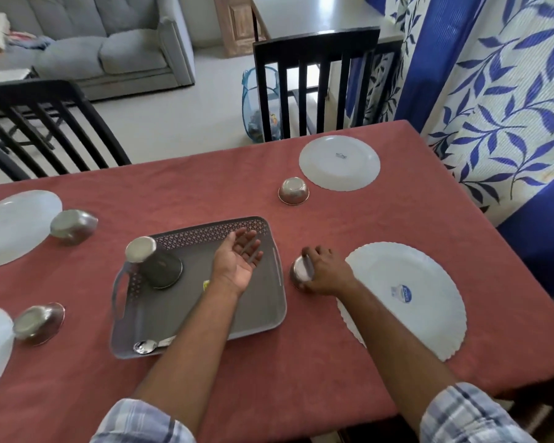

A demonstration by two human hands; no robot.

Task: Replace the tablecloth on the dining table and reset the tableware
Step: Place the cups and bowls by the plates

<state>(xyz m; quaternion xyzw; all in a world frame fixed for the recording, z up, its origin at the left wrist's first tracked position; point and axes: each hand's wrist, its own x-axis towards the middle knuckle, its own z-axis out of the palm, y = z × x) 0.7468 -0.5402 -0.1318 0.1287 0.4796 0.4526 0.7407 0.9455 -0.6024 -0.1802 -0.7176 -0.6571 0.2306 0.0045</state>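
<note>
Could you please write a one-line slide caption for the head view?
Right hand sets an upturned steel bowl beside a white plate; left hand hovers open over the grey tray.

Tray (256, 314): middle of the worktop (205, 187), toward the near edge.
Cup (155, 262): upturned in the tray's far left part.
Spoon (146, 346): tray's near left corner.
Plates: far right (339, 163), near right (406, 298), left edge (13, 225), a bowl beside each.

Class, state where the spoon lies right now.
In the head view, the spoon lies in the near-left corner of the grey tray, nearer the camera than the upturned steel tumbler.
</note>
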